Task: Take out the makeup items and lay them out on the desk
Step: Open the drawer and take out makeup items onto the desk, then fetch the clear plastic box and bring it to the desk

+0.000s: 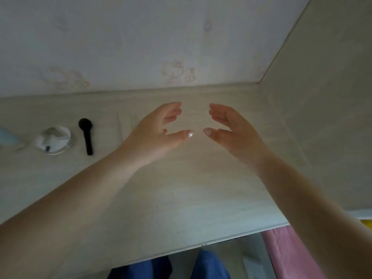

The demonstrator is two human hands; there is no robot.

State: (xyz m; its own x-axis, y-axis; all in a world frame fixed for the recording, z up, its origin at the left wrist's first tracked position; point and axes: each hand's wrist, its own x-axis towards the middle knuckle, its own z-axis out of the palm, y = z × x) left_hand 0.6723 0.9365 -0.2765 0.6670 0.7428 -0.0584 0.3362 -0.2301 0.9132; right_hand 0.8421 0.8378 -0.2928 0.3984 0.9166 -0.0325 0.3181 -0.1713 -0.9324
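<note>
Empty hands (159,129); black brush (86,135) upright.

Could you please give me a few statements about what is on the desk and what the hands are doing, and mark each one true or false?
1. Both hands hold nothing. True: the left hand and right hand hover over the desk with relaxed fingers, facing each other.
2. The black brush lies to the left of the left hand. True.
3. The black brush rests on top of the round white container. False: it lies on the desk beside the container, on its right.
4. The two hands are clasped together. False: a gap shows between the thumbs and fingertips.
5. A pale blue item sits at the far left edge. True, though it is cut off by the frame.
</note>
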